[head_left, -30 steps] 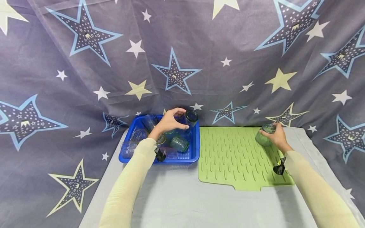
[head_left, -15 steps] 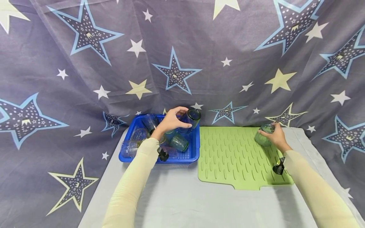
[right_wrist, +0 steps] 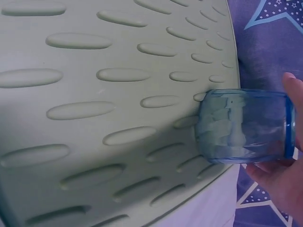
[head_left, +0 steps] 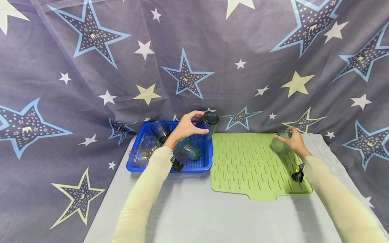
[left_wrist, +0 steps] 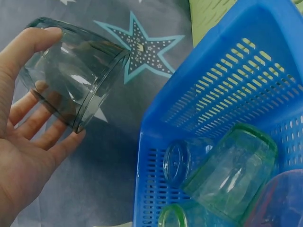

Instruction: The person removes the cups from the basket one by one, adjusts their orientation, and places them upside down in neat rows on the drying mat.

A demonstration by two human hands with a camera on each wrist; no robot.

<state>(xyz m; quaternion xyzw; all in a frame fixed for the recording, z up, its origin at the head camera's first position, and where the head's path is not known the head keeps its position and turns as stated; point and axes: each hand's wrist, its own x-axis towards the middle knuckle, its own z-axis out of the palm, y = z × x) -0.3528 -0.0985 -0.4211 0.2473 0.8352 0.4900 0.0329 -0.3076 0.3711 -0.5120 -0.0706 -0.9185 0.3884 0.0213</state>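
Note:
My left hand (head_left: 188, 126) grips a smoky grey drinking glass (head_left: 210, 124) over the right back corner of the blue basket (head_left: 209, 161). In the left wrist view the grey glass (left_wrist: 71, 75) tilts, with the thumb on one side and the fingers spread along the other. At the far right, my right hand (head_left: 296, 141) holds a bluish-green tinted glass (head_left: 278, 145) upright at the back right of the green ribbed mat (head_left: 243, 165). From the right wrist, that glass (right_wrist: 246, 125) has its far end right at the mat surface, fingers round the near end.
Several more glasses lie in the basket, among them a green one (head_left: 189, 150), a clear one (head_left: 138, 158) and a dark one (head_left: 161, 130). The mat lies directly right of the basket on a pale-covered table (head_left: 218, 216). A star-patterned cloth (head_left: 225, 50) hangs behind.
My left hand has lifted the grey glass up and to the right from the basket's back corner. The right hand and its glass have stayed nearly in place.

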